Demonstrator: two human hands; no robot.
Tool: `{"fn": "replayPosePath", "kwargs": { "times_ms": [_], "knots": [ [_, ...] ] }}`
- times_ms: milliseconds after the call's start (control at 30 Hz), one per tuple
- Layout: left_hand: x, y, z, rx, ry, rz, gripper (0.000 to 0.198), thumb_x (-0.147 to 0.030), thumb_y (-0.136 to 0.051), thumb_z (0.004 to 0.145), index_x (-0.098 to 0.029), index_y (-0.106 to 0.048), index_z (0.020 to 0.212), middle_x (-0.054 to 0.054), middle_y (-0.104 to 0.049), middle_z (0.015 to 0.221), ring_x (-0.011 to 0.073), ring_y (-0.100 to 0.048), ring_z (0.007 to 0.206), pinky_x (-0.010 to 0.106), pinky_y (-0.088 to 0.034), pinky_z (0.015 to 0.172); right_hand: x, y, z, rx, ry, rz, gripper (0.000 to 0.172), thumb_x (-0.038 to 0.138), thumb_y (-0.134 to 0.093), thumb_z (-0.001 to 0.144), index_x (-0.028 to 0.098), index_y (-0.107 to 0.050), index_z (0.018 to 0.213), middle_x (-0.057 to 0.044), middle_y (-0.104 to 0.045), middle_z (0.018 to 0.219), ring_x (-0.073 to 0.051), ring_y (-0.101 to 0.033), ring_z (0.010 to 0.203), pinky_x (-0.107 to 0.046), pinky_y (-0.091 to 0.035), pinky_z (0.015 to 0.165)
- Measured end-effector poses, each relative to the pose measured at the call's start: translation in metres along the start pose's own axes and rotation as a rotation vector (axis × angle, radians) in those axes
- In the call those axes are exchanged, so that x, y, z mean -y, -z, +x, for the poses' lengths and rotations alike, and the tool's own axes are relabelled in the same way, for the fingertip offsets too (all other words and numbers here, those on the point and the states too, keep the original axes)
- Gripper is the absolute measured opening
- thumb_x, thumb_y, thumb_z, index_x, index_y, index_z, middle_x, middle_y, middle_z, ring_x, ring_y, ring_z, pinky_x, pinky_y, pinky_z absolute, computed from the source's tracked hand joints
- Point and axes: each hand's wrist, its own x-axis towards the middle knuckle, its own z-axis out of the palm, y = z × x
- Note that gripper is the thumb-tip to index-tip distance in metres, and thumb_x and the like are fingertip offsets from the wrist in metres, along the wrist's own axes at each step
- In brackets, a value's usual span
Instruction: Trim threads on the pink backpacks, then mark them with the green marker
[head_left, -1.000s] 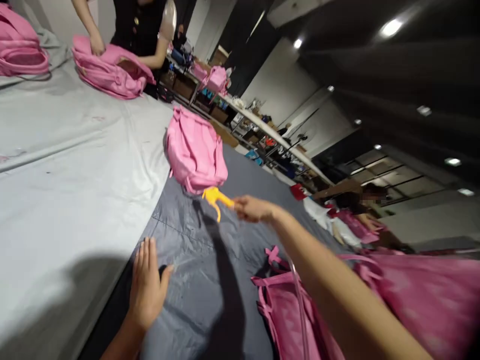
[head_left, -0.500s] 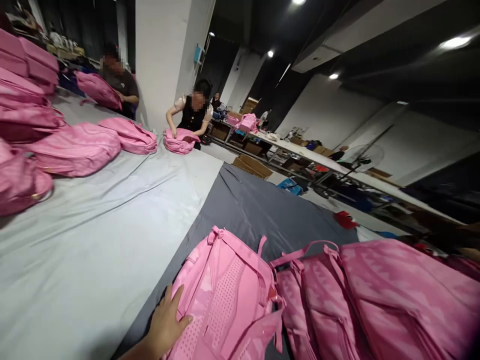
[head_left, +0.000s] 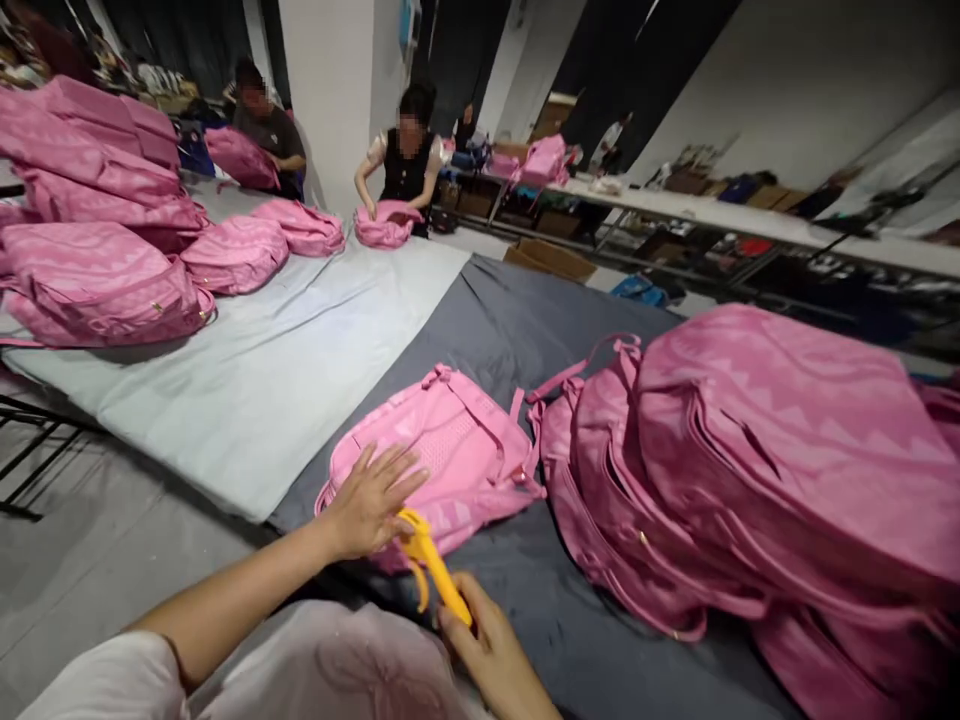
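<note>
A pink backpack [head_left: 450, 455] lies back-panel up on the dark grey cloth [head_left: 525, 310] in front of me. My left hand [head_left: 371, 500] rests on its near edge with the fingers spread. My right hand [head_left: 491, 655] is closed round a yellow thread snipper [head_left: 431, 560], whose tips point toward the backpack's lower edge, just beside my left hand.
A stack of pink backpacks [head_left: 750, 460] fills the right side. More pink backpacks [head_left: 90, 270] are piled on the light grey cloth [head_left: 247, 380] at left. Two people [head_left: 405, 150] handle bags at the far end. Shelving with boxes [head_left: 675, 220] runs behind.
The pink backpack came from the far side of the grey cloth to right in front of me. My left hand moved onto it, and my right hand drew the yellow snipper back close.
</note>
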Motion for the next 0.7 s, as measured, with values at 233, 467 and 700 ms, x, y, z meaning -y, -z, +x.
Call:
{"fn": "replayPosePath", "kwargs": {
  "times_ms": [233,467,700],
  "knots": [
    [-0.058,-0.022,-0.020,0.154,-0.243,-0.158,0.063,-0.059,-0.024,0.100,-0.020,-0.060,0.065,0.003,-0.057,0.057,0.0152,-0.053,0.057,0.028,-0.042,0.059,0.014,-0.015,-0.026,0.458,0.058,0.382,0.056,0.062,-0.048,0.095,0.024,-0.047,0.135,-0.010,-0.067,0.113,-0.024,-0.066,0.099,-0.039,-0.050,0.087],
    [0.000,-0.055,0.008,0.055,0.329,-0.041,0.065,-0.050,-0.035,0.100,-0.003,-0.043,0.143,0.031,-0.045,0.145,0.0385,-0.040,0.137,0.057,-0.032,0.110,-0.017,-0.022,-0.031,0.210,-0.238,0.362,0.070,0.081,-0.050,0.081,0.019,-0.053,0.116,-0.009,-0.070,0.092,-0.021,-0.068,0.075,-0.030,-0.050,0.062],
    [0.054,-0.089,0.004,0.262,0.597,0.058,0.065,-0.028,-0.051,0.094,-0.007,-0.034,0.153,0.030,-0.037,0.154,0.0398,-0.037,0.142,0.053,-0.030,0.113,-0.002,0.013,0.006,-0.178,-0.185,0.091,0.076,0.078,-0.048,0.081,0.021,-0.054,0.130,0.000,-0.062,0.066,-0.019,-0.060,0.058,-0.029,-0.044,0.052]
  ]
}}
